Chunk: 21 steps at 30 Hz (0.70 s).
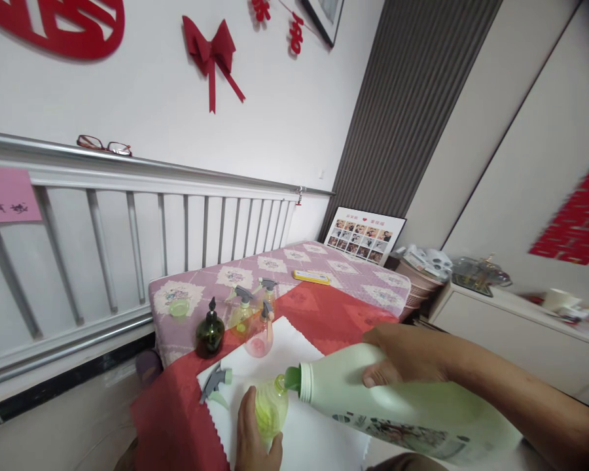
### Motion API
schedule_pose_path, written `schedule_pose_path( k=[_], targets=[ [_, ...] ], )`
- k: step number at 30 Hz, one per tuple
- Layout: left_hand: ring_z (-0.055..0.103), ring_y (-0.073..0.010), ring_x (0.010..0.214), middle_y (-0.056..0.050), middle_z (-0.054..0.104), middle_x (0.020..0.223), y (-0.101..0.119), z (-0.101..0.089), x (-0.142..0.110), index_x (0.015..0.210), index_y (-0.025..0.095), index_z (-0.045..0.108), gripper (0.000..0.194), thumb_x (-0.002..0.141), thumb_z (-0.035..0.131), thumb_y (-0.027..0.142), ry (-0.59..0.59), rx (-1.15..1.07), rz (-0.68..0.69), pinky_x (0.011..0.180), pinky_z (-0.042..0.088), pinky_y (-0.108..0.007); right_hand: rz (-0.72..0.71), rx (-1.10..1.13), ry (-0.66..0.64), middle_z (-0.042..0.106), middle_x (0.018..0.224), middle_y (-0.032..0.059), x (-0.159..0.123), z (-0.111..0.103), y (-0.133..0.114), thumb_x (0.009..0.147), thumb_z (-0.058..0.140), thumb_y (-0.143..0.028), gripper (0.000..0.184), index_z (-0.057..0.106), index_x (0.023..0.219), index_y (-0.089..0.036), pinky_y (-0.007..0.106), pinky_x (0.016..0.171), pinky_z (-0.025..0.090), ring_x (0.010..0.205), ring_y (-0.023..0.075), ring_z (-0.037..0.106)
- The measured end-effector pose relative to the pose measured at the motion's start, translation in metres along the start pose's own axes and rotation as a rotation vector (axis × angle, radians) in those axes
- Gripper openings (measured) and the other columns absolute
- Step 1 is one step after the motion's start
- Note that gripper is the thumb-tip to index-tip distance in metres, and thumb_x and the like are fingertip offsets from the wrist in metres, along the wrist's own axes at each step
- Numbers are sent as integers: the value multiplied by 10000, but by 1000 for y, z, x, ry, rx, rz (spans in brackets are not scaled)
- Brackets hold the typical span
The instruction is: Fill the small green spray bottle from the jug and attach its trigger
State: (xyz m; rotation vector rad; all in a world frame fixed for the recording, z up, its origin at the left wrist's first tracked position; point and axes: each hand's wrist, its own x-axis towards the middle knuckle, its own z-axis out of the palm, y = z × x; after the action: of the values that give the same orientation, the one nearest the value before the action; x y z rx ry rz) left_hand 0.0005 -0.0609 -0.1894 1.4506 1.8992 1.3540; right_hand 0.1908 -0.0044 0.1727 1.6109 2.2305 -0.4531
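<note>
My left hand (252,438) is wrapped round a small clear yellow-green spray bottle (271,409), its top off and its neck tilted to the right. My right hand (397,356) grips a large pale green detergent bottle (363,399), tipped nearly level. Its green spout (293,378) meets the mouth of the small bottle. A grey spray head (216,386) lies left of the small bottle on the white sheet (319,425). Behind stand a dark green pump bottle (210,331), a pink spray bottle (260,335) and a yellowish spray bottle (242,314), with another spray bottle (267,292) partly hidden.
A red cloth (177,405) covers part of the table with its patterned purple cover (245,275). A pale green lid (179,308) and a yellow box (311,277) lie on it. A photo board (366,234) leans at the back. A white railing (186,229) runs behind, a cabinet (510,333) stands right.
</note>
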Motion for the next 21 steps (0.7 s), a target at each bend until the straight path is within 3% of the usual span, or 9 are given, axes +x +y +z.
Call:
schedule_pose_path(
  k=[9,17,21],
  targets=[
    [423,-254,1435,-209,468,1506,-3,5,0,1424,3,299,790,660,455,135,34,18,0,1203,361,-317,20,31,5,760,980,95,-4,1,-3,711,671,-544,386,680,879,-196,314,657,443,877,286,691],
    [424,-314,1431,-255,446,1504,-1,2,1,1419,-13,273,786,666,455,125,4,10,2,1206,366,-416,-2,26,14,762,963,89,-4,-1,-4,717,669,-546,385,678,867,-192,306,646,429,862,275,685],
    [420,-292,1439,-241,452,1510,-2,3,0,1424,-2,283,788,669,468,128,8,21,-2,1209,364,-376,13,21,15,761,947,88,-6,0,-4,713,667,-538,379,677,860,-189,304,637,422,854,274,683]
  ],
)
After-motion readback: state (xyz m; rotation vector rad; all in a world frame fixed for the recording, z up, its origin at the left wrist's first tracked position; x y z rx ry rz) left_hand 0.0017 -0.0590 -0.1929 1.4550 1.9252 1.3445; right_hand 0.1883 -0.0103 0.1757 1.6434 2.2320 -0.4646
